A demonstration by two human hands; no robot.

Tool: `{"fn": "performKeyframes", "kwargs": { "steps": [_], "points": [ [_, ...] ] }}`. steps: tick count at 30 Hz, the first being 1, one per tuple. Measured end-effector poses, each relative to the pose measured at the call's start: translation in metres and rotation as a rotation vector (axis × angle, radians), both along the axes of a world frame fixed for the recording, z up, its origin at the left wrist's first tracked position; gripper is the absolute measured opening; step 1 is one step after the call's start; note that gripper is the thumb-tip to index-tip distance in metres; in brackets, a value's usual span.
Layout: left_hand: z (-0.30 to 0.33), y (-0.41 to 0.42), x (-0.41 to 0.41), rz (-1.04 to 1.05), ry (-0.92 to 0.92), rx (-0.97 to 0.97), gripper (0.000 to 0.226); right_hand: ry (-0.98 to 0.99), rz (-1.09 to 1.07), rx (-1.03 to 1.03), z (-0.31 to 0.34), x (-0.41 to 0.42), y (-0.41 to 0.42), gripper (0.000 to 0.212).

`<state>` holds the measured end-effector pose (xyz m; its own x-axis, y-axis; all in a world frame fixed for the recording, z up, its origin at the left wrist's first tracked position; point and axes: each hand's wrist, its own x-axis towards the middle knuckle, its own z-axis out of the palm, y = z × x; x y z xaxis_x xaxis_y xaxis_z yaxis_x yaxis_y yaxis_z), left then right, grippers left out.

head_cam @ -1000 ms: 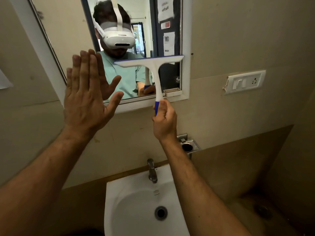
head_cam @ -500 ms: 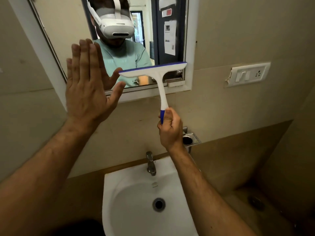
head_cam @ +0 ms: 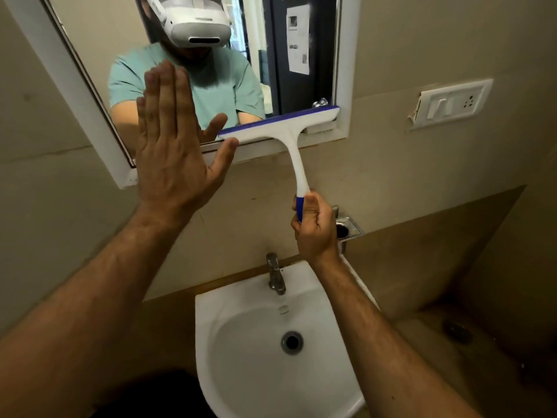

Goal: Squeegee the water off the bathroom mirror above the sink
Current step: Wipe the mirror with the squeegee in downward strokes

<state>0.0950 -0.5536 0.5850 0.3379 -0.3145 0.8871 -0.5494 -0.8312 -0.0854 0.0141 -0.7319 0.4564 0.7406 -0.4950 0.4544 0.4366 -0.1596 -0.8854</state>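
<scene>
Squeegee [head_cam: 280, 123] blade sits at the mirror [head_cam: 90, 40] bottom edge, centre frame; right hand [head_cam: 315, 227] grips its handle, left hand [head_cam: 173, 146] flat, fingers straight. Finish with even pressure, then lift off.

No legible txt; reflected papers [head_cam: 297, 40] too blurry.

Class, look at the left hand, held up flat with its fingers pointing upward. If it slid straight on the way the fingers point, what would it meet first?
Probably nothing soon: the left hand would only slide up along the mirror; depth is unclear.
</scene>
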Motion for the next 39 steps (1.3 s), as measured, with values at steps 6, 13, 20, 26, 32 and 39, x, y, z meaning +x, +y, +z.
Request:
{"fn": "performKeyframes", "kwargs": {
  "steps": [6,13,20,26,32,39],
  "points": [
    [-0.01,0.0,-0.001,-0.044,-0.007,0.024,0.094,-0.07,-0.06,-0.028,0.046,0.004,0.003,0.032],
    [-0.003,-0.003,-0.012,0.002,0.012,0.008,0.094,0.011,-0.003,-0.033,0.007,-0.006,-0.003,0.029],
    [0.005,-0.012,-0.029,0.033,0.015,0.031,0.094,-0.007,-0.091,-0.154,0.06,-0.002,-0.006,0.029],
    [0.011,-0.006,-0.038,0.05,0.039,0.017,0.095,-0.004,-0.047,-0.144,0.043,-0.001,-0.007,0.03],
    [0.013,-0.003,-0.044,0.048,0.049,0.018,0.094,0.061,-0.022,-0.131,0.005,-0.013,-0.007,0.027],
    [0.025,-0.005,-0.047,0.057,0.037,0.013,0.095,-0.084,-0.126,-0.183,0.098,0.009,-0.005,0.03]
  ]
}}
